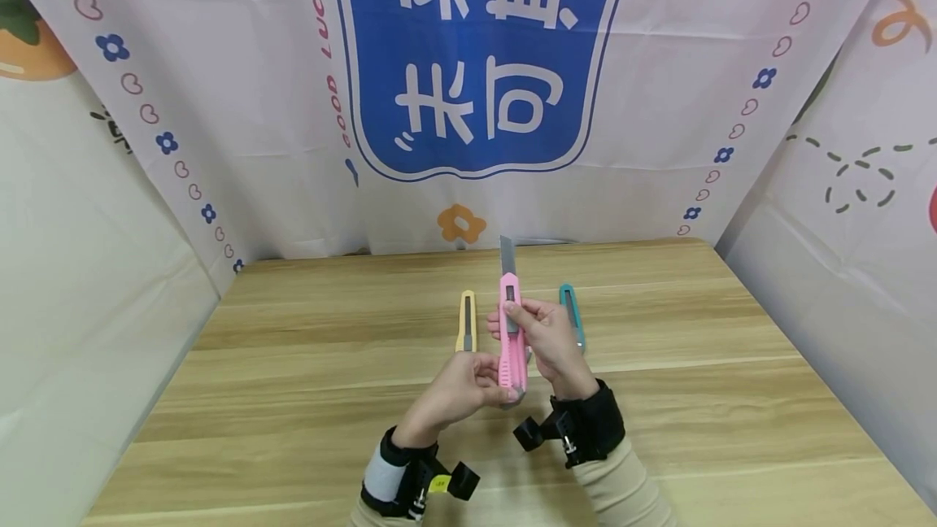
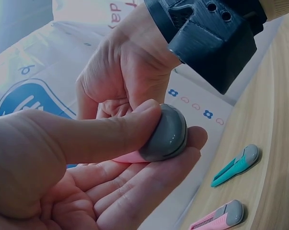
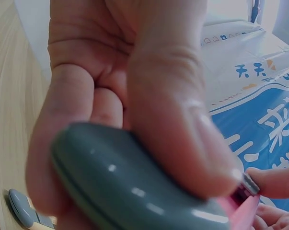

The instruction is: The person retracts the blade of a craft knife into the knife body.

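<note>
A pink utility knife stands tilted upright between both hands, its wide grey blade out at the top. Low on its body, the left hand pinches the rounded grey end between thumb and fingers. Higher up, the right hand grips the knife with its thumb on the slider area. A yellow utility knife lies beyond the left hand, and a teal one lies partly behind the right hand. Another pink utility knife shows on the table in the left wrist view.
The wooden table reaches back to a printed white cloth with a blue sign. White cloth also hangs along both sides. A black wrist-camera mount sits on the right wrist, and another mount on the left.
</note>
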A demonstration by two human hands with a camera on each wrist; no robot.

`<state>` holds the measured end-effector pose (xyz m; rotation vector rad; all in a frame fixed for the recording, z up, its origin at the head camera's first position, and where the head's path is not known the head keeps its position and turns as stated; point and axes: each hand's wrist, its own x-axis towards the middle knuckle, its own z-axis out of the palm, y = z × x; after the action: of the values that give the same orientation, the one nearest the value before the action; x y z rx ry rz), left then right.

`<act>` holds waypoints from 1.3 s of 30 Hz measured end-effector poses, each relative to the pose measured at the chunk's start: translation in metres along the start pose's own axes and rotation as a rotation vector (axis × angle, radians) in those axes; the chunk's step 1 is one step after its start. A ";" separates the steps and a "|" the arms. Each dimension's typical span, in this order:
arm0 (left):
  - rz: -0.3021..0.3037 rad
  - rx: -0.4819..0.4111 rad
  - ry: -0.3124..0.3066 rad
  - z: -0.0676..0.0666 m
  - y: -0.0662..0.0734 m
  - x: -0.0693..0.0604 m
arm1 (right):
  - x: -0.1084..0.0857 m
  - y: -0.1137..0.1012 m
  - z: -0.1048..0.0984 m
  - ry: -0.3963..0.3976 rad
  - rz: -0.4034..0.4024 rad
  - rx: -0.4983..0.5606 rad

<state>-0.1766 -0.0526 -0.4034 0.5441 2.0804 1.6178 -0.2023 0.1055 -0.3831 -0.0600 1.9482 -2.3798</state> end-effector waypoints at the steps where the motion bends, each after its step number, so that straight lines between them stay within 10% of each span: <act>1: 0.000 -0.001 0.000 0.000 0.000 0.000 | 0.000 0.000 0.000 0.000 0.000 0.001; 39: 0.023 -0.003 0.005 -0.004 0.000 0.000 | 0.000 -0.001 0.001 -0.026 0.019 -0.003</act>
<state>-0.1791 -0.0555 -0.4028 0.5649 2.0821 1.6365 -0.2021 0.1045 -0.3822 -0.0718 1.9324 -2.3530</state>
